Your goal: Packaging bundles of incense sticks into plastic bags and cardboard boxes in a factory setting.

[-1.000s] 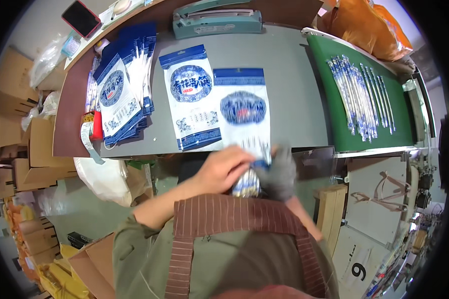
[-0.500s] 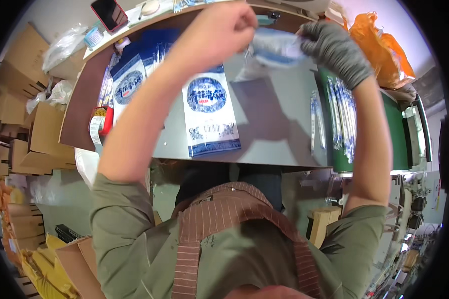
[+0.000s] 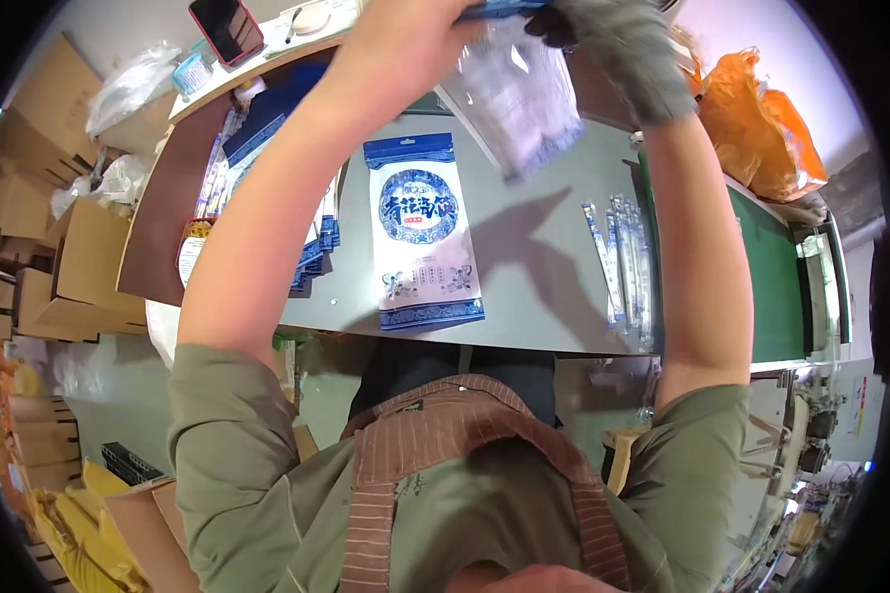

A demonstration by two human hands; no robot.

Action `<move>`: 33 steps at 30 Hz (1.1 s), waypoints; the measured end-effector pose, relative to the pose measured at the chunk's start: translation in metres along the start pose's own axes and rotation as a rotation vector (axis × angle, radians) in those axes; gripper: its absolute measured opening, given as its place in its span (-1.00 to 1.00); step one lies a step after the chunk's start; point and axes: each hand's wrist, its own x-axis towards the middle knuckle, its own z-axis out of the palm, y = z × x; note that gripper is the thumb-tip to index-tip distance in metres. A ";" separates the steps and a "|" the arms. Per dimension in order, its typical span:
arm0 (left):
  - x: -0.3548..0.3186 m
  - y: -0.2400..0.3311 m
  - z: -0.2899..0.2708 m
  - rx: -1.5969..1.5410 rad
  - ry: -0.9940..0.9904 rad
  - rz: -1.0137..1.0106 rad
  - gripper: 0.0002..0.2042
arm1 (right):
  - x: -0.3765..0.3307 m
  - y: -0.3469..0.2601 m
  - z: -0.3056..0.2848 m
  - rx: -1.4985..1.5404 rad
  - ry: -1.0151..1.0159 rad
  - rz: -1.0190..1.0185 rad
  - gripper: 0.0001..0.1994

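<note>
A pouch is held high above the grey surface by both hands.

Its top edge is pinched in the bare left hand and the gloved right hand, each grip clenched on it. A second pouch lies flat below, sachets to its right.

A blue-and-white pouch lies flat on the grey table; a dark phone screen rests on the shelf.
</note>
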 end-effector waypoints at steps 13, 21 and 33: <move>-0.277 0.067 0.030 -0.084 -0.519 -0.069 -0.59 | -0.262 0.072 0.090 -0.588 0.504 1.071 -0.66; -0.263 0.045 0.060 -0.449 0.166 -0.916 -0.30 | -0.224 0.166 0.082 -0.969 0.423 0.999 -0.35; -0.264 0.031 0.056 0.098 -0.787 -0.161 -0.53 | -0.350 -0.086 -0.135 -1.190 0.669 1.256 -0.50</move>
